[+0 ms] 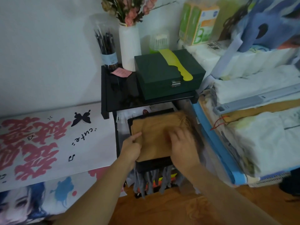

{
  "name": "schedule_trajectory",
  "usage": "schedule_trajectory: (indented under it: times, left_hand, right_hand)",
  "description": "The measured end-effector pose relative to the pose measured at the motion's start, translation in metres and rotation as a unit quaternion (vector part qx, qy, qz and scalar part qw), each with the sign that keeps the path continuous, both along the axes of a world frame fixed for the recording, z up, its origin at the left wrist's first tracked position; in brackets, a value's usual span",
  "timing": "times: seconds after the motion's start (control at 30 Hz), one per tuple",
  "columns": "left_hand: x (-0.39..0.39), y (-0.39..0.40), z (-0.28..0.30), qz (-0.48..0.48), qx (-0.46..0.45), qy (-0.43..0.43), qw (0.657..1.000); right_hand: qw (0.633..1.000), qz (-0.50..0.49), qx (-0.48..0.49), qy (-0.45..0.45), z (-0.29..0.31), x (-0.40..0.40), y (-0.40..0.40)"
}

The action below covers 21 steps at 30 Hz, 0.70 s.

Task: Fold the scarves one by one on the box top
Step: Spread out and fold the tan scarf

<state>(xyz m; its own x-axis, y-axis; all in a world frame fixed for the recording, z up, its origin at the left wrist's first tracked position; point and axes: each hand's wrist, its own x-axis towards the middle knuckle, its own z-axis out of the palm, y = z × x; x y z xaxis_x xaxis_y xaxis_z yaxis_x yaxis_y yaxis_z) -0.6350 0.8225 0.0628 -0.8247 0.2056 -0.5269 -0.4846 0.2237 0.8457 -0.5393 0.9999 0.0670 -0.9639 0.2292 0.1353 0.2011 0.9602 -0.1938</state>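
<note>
Wooden flooring [162,211] carries a black box [154,164] at centre frame, and on its top lies the tan scarf [155,135], folded into a rough rectangle with its fringe toward one o'clock. At the scarf's eight o'clock edge the left hand [130,147] pinches the cloth between thumb and curled fingers, while the right hand [183,143] lies flat on it at three o'clock, fingers fairly straight and pressing down, though blurred. Grey scarf fringe [154,181] hangs below the box at six o'clock, and a dark green case [165,75] with a yellow comb [177,65] sits on a black shelf [113,95] at twelve o'clock.
</note>
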Motion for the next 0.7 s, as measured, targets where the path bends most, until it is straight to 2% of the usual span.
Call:
schedule_trajectory:
  times: [0.03,0.1,0.17,0.23,0.27,0.33,0.37,0.4,0.43,0.5,0.57,0.6,0.7]
  left_hand:
    - [0.001,0.0,0.002,0.012,0.001,0.006,1.0]
    - [0.004,-0.003,0.003,0.032,0.003,0.015,0.999]
    - [0.007,-0.008,0.002,0.057,0.009,0.013,0.998]
    - [0.01,-0.01,0.001,0.071,0.007,0.013,0.997]
    - [0.009,-0.01,0.001,0.071,0.002,0.015,0.997]
    - [0.006,-0.009,-0.002,0.05,-0.026,0.03,0.998]
    - [0.005,-0.008,-0.002,0.026,-0.051,0.046,0.997]
    - [0.005,-0.007,-0.003,-0.001,-0.079,0.064,0.995]
    - [0.004,-0.006,-0.005,-0.024,-0.105,0.079,0.991]
    - [0.002,-0.003,-0.01,-0.046,-0.138,0.093,0.985]
    - [0.001,-0.001,-0.01,-0.04,-0.152,0.11,0.982]
    - [0.001,0.0,-0.01,-0.033,-0.152,0.122,0.98]
    - [0.005,-0.002,-0.008,-0.05,-0.156,0.139,0.977]
  right_hand:
    - [0.995,0.087,-0.033,0.032,0.003,-0.003,-0.01]
    - [0.969,0.245,-0.036,0.022,0.001,-0.01,-0.023]
    - [0.957,0.286,0.037,-0.034,-0.008,-0.024,-0.009]
    - [0.969,0.218,0.09,-0.067,-0.021,-0.043,0.031]
    - [0.984,0.136,0.084,-0.082,-0.02,-0.051,0.052]
    - [0.992,-0.071,0.005,-0.108,-0.01,-0.06,0.085]
    - [0.982,-0.149,-0.044,-0.105,-0.001,-0.06,0.084]
    - [0.978,-0.18,-0.071,-0.078,0.005,-0.059,0.072]
    - [0.985,-0.157,-0.062,-0.038,0.009,-0.055,0.052]
    - [0.999,0.0,-0.035,0.027,0.014,-0.042,0.004]
    - [0.987,0.159,-0.003,0.008,0.005,-0.043,-0.014]
    - [0.986,0.163,0.01,-0.022,-0.002,-0.053,-0.007]
    - [0.986,-0.001,-0.069,-0.151,-0.021,-0.077,0.035]
